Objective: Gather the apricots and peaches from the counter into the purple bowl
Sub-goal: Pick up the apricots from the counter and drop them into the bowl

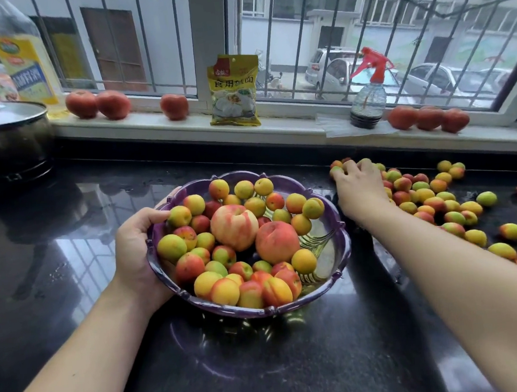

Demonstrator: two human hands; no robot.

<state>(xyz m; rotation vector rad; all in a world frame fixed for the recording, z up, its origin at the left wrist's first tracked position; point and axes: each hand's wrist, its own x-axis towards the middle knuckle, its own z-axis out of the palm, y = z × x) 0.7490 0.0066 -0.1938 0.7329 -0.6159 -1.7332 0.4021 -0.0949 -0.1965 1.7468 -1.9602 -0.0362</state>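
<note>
The purple bowl point(335, 284) stands mid-counter, slightly lifted or tilted, filled with several apricots point(224, 291) and two large peaches point(234, 227). My left hand point(137, 248) grips the bowl's left rim, thumb over the edge. My right hand point(358, 188) reaches right of the bowl, fingers curled over a few small apricots point(335, 169) at the back of the counter. Several more loose apricots point(437, 203) lie scattered on the black counter to the right, partly hidden by my right forearm.
Tomatoes point(114, 104), a yellow packet point(233, 91) and a red-topped spray bottle point(367, 100) stand on the white windowsill. A dark lidded pot point(5, 135) sits at far left, with an oil bottle point(23, 53) behind it. The glossy black counter point(69, 241) extends around.
</note>
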